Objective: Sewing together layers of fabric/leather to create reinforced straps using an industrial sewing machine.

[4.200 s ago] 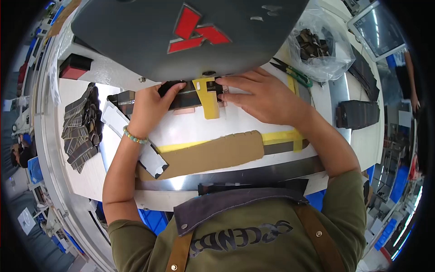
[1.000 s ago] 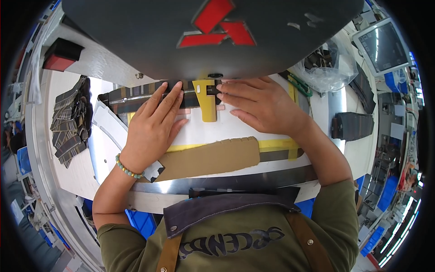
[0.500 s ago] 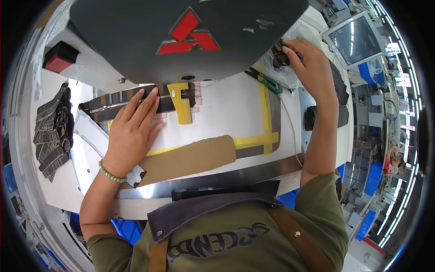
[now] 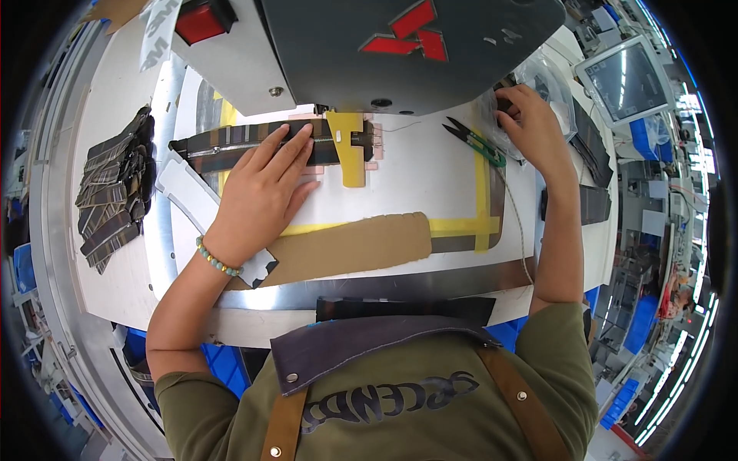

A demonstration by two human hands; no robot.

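My left hand (image 4: 265, 188), with a beaded bracelet at its wrist, lies with its fingers stretched flat on a dark striped fabric strip (image 4: 231, 138) that has a metal zipper along it. The strip's right end passes under a yellow flat plate (image 4: 351, 157) below the dark machine head (image 4: 415, 77). Over at the far right, my right hand (image 4: 538, 131) has its fingers curled together at a clear plastic bag (image 4: 557, 96) with dark fabric by it. What its fingertips hold is too hidden to name. Green-handled scissors (image 4: 486, 147) lie just left of this hand.
A pile of striped fabric pieces (image 4: 115, 188) sits at the left. A brown cardboard strip (image 4: 361, 247) and yellow tape (image 4: 461, 227) lie in front of the plate. More dark fabric pieces (image 4: 592, 154) and a screen (image 4: 624, 77) are at the right.
The whole view has shifted, so the table appears farther right. My right hand has drawn slightly toward me and left at the bag. My left hand remains on the strip.
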